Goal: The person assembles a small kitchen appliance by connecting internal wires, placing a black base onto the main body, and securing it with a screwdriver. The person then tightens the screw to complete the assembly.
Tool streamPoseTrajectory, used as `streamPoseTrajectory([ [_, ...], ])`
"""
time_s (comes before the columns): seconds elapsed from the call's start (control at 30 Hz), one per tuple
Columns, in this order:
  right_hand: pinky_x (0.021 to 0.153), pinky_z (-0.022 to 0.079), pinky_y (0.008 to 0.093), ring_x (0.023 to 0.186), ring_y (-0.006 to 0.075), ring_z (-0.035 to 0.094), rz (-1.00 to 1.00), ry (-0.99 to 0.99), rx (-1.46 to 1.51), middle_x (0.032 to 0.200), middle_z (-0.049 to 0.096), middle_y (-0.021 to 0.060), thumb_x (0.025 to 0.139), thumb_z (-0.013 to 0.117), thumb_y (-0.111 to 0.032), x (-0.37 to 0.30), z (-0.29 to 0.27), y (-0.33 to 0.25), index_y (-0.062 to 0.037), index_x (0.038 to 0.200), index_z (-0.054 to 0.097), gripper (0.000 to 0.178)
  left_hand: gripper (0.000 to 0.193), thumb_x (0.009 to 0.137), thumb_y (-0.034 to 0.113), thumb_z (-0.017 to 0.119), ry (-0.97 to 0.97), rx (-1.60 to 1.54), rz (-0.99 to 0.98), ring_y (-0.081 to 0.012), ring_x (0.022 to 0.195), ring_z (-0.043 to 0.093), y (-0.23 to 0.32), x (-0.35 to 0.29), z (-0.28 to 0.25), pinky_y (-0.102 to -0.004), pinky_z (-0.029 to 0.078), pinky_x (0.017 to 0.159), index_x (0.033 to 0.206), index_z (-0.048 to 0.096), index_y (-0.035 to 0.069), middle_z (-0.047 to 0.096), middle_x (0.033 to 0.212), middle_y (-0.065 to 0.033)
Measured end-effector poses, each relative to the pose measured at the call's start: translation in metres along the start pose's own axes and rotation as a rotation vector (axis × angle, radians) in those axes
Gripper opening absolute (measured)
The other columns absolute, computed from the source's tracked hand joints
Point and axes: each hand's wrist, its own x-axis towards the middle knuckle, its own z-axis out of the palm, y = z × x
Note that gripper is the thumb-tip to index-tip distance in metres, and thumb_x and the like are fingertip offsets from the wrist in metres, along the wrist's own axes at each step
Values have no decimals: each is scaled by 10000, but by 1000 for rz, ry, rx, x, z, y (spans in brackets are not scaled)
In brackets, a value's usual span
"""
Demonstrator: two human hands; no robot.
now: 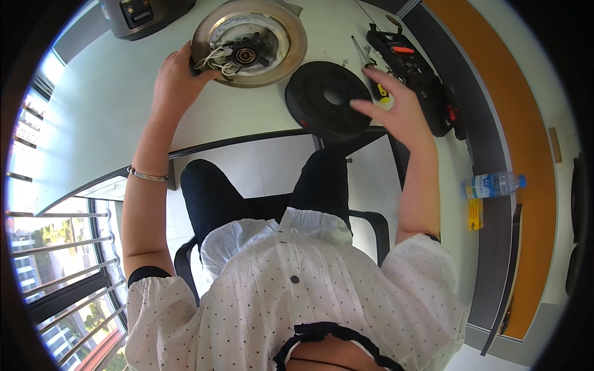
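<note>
My left hand (176, 80) grips the left rim of a round metal appliance base (291, 37) that lies upturned on the white table (105, 105), with wires and a black centre part (244, 54) exposed. My right hand (396, 105) hovers with fingers spread over the right edge of a black round plate (322, 99) lying near the table's front edge. A screwdriver with a yellow and black handle (371, 71) lies just beyond my right fingers.
A black tool case (421, 74) with red-handled tools sits at the right of the table. A grey appliance body (145, 15) stands at the far left. A water bottle (492, 184) lies on the floor at right. Window railing is at left.
</note>
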Motion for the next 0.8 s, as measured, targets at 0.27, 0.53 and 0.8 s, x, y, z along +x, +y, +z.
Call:
streamPoseTrajectory([
  [0.27,1077,342,447,1375,359,312,-106,-162,-109,1421,432,171,649,836,-366,-30,10,1,-125,1215,621,651,505,689,281,783,38,1,-11,-317,997,567,12,-4,-6,-418,464,851,1098,597,51,656,983,-122],
  [0.53,1055,351,432,1314,358,377,-257,-192,-203,1229,544,150,646,822,-272,-22,38,-10,-50,1168,621,602,493,682,255,791,121,15,50,-322,964,575,8,-10,0,-405,465,830,1074,607,21,630,986,-146],
  [0.8,1020,372,437,1212,340,439,-264,-158,-129,1160,529,133,605,810,-120,-28,43,-22,-54,1171,598,608,526,678,260,795,134,8,73,-329,982,564,9,-10,1,-403,459,838,1096,603,4,623,994,-155],
])
